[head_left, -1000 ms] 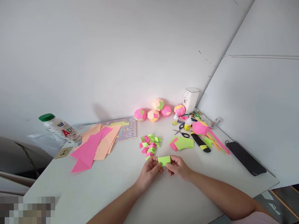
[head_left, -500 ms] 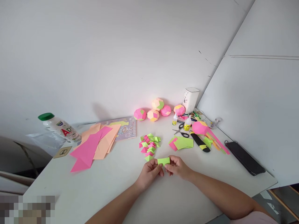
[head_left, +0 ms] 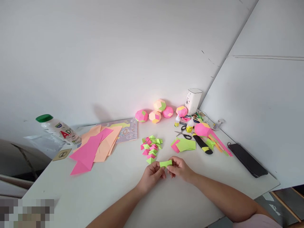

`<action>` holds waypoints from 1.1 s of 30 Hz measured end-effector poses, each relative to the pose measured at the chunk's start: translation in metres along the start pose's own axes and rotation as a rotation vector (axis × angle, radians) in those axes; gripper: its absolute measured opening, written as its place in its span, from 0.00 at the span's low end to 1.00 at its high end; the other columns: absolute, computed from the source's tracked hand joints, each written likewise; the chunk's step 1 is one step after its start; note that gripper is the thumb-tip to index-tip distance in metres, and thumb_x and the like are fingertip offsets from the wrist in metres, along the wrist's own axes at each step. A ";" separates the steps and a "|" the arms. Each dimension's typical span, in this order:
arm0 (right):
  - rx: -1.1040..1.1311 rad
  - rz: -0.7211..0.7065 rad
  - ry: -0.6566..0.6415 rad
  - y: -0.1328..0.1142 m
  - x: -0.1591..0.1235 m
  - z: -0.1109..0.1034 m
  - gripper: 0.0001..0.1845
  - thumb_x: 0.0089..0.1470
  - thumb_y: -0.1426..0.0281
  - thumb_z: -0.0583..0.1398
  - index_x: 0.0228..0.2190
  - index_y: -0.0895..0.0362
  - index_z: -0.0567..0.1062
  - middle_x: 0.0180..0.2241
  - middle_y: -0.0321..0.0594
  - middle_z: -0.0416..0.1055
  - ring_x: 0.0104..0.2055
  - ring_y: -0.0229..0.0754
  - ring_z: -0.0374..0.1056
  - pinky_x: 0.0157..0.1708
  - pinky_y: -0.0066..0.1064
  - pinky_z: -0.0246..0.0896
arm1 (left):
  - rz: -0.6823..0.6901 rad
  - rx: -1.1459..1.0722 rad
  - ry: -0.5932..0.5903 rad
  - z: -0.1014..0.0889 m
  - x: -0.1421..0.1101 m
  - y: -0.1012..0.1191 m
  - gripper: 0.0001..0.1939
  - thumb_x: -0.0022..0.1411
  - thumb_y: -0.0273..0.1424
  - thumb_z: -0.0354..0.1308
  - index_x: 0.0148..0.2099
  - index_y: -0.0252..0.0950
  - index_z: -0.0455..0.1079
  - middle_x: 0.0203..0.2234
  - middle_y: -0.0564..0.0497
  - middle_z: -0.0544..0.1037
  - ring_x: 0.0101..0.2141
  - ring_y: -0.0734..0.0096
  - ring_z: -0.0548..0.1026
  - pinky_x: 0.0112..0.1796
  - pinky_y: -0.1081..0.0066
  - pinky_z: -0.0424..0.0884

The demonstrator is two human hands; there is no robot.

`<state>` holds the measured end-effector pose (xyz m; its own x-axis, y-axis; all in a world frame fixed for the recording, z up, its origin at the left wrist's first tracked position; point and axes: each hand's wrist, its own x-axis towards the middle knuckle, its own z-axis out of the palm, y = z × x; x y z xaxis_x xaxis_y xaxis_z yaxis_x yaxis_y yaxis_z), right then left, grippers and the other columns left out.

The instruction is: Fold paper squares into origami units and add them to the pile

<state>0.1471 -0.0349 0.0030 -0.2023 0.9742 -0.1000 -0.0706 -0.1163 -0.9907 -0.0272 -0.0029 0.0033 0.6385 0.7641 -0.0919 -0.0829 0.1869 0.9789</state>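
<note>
Left hand [head_left: 152, 174]: is pinching green paper [head_left: 165, 163] (gently bowed)
Right hand [head_left: 180, 169]: is gripping its other end
Creased pieces [head_left: 154, 147]: are lying beyond the left hand

"What is the person wearing?"

"A sleeve [head_left: 255, 221] on the right arm [head_left: 220, 196]. It's pale pink, with a soft, curved edge."

"Any pattern on it?"

"It looks plain, but only a sliver shows."

"And below that?"

"Bare down to the right hand [head_left: 181, 170]. The left forearm [head_left: 116, 207] and left hand [head_left: 150, 175] are bare too, the fingernails too small to make out."
</note>
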 end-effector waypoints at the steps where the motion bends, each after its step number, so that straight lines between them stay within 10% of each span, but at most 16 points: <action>1: 0.004 -0.007 0.002 0.000 0.000 0.000 0.13 0.48 0.62 0.61 0.28 0.58 0.65 0.21 0.32 0.66 0.18 0.32 0.62 0.19 0.25 0.56 | 0.008 -0.004 0.007 0.000 0.000 0.001 0.12 0.58 0.39 0.54 0.33 0.34 0.64 0.21 0.51 0.73 0.25 0.74 0.69 0.30 0.72 0.64; 33: -0.079 -0.116 0.115 0.012 0.003 0.000 0.10 0.48 0.66 0.62 0.33 0.57 0.75 0.32 0.37 0.66 0.20 0.32 0.64 0.18 0.27 0.59 | 0.022 -0.114 -0.017 -0.003 -0.002 0.001 0.15 0.54 0.37 0.59 0.43 0.37 0.63 0.32 0.50 0.71 0.30 0.72 0.68 0.31 0.71 0.65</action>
<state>0.1453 -0.0338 -0.0087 -0.0840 0.9964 0.0103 -0.0089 0.0096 -0.9999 -0.0305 -0.0025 0.0044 0.6481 0.7587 -0.0669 -0.1828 0.2402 0.9534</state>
